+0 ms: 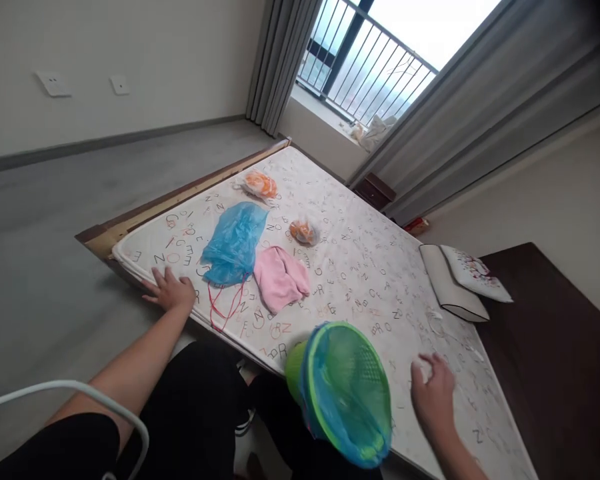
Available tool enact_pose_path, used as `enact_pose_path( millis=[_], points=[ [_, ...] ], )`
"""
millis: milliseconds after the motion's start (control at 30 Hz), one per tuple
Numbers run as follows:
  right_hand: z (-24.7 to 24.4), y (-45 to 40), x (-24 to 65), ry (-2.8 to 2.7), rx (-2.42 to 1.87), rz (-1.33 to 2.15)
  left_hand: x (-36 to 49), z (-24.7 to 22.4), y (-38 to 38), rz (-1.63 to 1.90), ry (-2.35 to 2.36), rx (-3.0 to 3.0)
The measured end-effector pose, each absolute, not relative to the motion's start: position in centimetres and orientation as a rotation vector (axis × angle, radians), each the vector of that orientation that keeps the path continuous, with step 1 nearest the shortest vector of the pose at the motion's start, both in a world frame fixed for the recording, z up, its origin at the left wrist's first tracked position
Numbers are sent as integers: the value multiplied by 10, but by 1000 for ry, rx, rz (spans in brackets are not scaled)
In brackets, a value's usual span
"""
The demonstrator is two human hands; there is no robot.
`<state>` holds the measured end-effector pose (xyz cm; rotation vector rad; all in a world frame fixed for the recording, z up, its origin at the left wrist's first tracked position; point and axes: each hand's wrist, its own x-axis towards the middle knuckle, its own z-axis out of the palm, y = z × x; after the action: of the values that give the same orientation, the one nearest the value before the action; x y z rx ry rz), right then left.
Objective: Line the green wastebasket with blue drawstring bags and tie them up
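My left hand (170, 290) rests on the near edge of the mattress (350, 267), fingers spread, with nothing in it. To its right lies a crumpled blue plastic bag (236, 241) with red drawstrings (225, 310) trailing toward me. A folded pink cloth (281, 279) touches the bag's right side. Close to my knees, a green wastebasket (295, 370) lined with a blue bag stands tilted at the mattress edge, its mouth facing up and toward me. Right of the basket and apart from it, my right hand (434, 392) hovers over the mattress, fingers loosely bent and apart, holding nothing.
Two orange items in clear plastic, one farther back (260, 185) and one nearer (304, 231), lie on the mattress. Pillows (453, 283) lean by the dark headboard (545, 333). A wooden bed rail (190, 190) runs along the left. A white cable (80, 387) crosses my left arm.
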<state>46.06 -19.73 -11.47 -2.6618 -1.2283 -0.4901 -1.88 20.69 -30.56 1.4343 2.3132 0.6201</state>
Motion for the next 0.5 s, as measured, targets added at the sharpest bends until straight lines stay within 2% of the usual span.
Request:
enact_pose_path(
  millis=[133,267,367,500],
  points=[
    [-97,-49,493,-1802,-2514,-545,-12,-316,210,554,2326,1469],
    [-120,116,494,-2365,-2387,-501,-14,-327,215,529,2351,1489],
    [-154,229,479,-2195,-2489,-410,-18,-335,218,430,2392,1489],
    [-209,342,477,-1935,-2680,-111,-23,-349,222,78,2385,1596]
  ],
)
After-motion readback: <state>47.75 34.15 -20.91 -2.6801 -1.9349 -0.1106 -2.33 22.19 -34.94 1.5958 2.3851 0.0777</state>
